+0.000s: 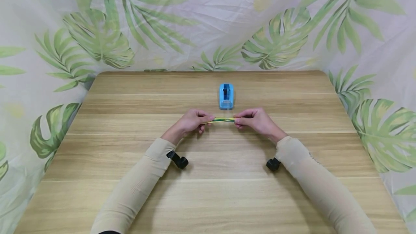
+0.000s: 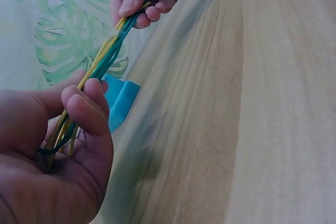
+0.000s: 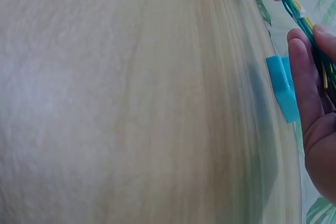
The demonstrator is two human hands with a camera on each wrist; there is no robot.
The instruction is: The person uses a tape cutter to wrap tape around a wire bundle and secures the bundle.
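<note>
Both hands hold a bundle of thin green and yellow wires (image 1: 223, 120) stretched level between them, above the table. My left hand (image 1: 192, 121) pinches its left end between thumb and fingers; wire ends lie inside the curled fingers in the left wrist view. The right end is pinched by my right hand (image 1: 256, 121). A shiny clear patch, apparently tape (image 3: 301, 12), shows on the middle of the bundle. Just beyond the hands stands a blue tape dispenser (image 1: 222, 98), its cutter end facing me.
The wood-grain table (image 1: 227, 194) runs back to a leaf-patterned cloth (image 1: 182, 21) behind and at both sides. A small black camera is strapped to each wrist over beige sleeves (image 1: 136, 183).
</note>
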